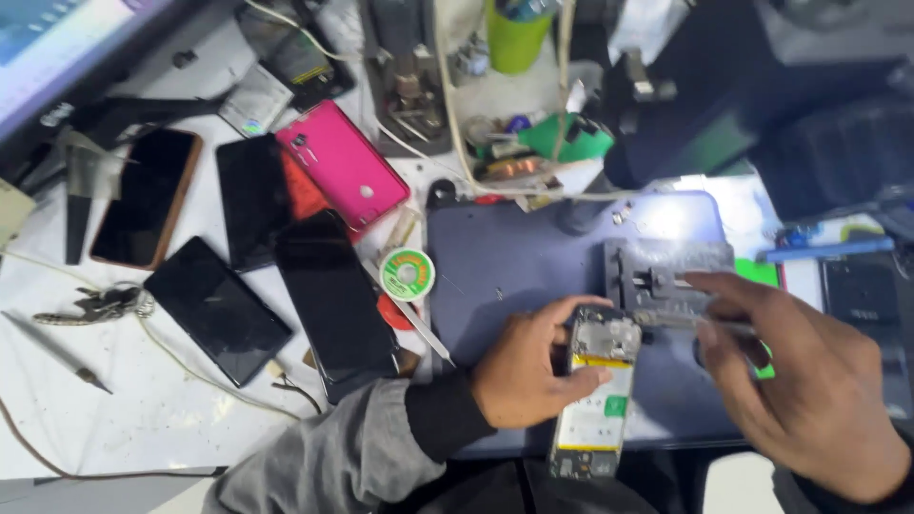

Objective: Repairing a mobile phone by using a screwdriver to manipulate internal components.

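Grey-blue matting (pixel 505 276) covered the bench where the left hand (pixel 528 366) gripped an opened phone (pixel 598 395), its back off and its yellow-edged battery showing, at the mat's near edge. Just beside it, the right hand (pixel 804 385) pinched a slim metal tool (pixel 690 323) over the phone's top end. Several dark phones (pixel 333 305) and a pink one (pixel 343 164) lay well apart to the left.

Lighting: mixed, moderately bright. Strongest source overhead at upper right, leaving a white glare patch on the blue work mat (pixel 495 266). Upper right corner dark, detail lost. White table (pixel 143 419) evenly lit, shadows soft. Right hand (pixel 809 381) smeared by motion blur; left hand (pixel 533 366) slightly soft. Overall sharpness low, possibly from compression. Dark phones (pixel 333 305) show faint reflections.
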